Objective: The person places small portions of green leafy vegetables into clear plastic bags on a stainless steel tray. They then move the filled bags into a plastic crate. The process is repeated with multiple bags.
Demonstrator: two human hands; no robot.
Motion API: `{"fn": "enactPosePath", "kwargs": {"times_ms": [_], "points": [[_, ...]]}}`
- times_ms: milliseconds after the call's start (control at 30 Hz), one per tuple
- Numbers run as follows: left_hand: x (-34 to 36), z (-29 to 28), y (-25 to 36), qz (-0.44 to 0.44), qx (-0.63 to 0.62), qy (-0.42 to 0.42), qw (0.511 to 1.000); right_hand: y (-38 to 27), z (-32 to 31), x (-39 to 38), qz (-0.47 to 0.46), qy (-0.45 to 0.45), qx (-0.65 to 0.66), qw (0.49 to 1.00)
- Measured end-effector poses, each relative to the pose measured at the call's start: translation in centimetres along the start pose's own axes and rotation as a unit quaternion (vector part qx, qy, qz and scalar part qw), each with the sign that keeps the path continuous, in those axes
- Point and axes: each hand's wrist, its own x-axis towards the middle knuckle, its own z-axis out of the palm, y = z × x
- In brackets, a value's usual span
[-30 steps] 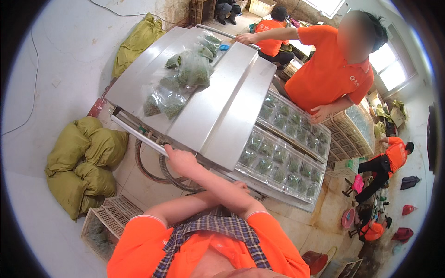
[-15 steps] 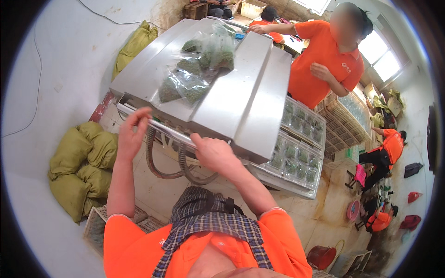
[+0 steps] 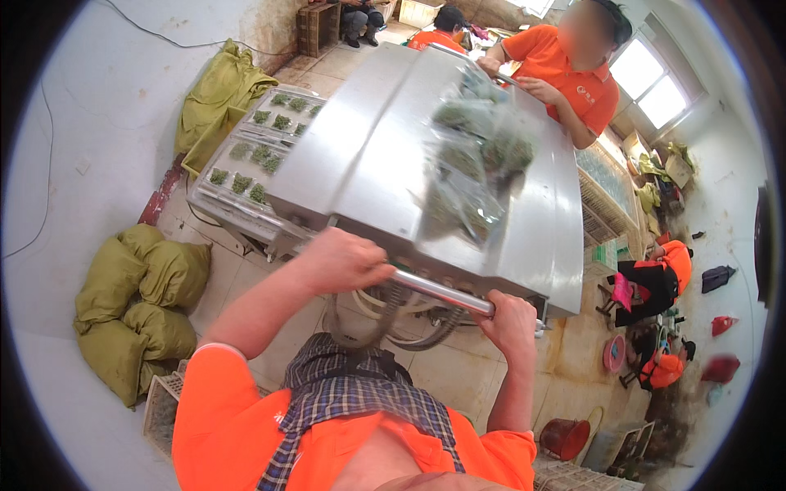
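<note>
Gripping the near steel bar [image 3: 442, 292] toward its right end, the wearer's right hand [image 3: 508, 322] was closed firmly round the metal. Left hand [image 3: 348, 260] was farther left along the same bar, fingers curled narrow over it; whether they closed fully round it could not be told from this view. Bar ran along the near edge of a wide stainless hood [image 3: 352, 176]; ribbed hoses [image 3: 386, 321] hung beneath. On top of the hood, right of middle: heap of clear bags [image 3: 467, 168], green contents, outlines blurred. Left of the hood: clear packs [image 3: 260, 155] of greenery in rows. Far side: co-worker [image 3: 547, 57], orange shirt, standing at the far rail. Floor, left: olive sacks [image 3: 139, 303] piled near the wall, plastic crate [image 3: 161, 413] just beside
</note>
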Motion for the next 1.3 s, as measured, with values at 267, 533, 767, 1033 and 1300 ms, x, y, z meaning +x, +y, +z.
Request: {"fn": "enactPosePath", "kwargs": {"times_ms": [267,533,767,1033,1300], "points": [[4.9,21.0,4.5,0.035,-0.107,-0.164,0.98,14.3,13.8,-1.6,0.155,-0.135,-0.035,0.978],[4.0,27.7,4.8,0.011,-0.143,-0.141,0.98,18.4,21.7,-1.7,0.176,-0.215,-0.027,0.96],[3.7,27.7,4.6,0.025,-0.158,-0.127,0.979,18.6,21.8,-1.3,0.167,-0.272,-0.052,0.946],[3.8,27.7,0.5,0.092,-0.302,-0.053,0.947,9.4,19.5,1.6,0.132,-0.216,0.056,0.966],[-2.1,16.5,-19.6,-0.033,-0.336,0.02,0.941,-15.9,11.4,13.1,0.072,-0.205,0.479,0.85]]}}
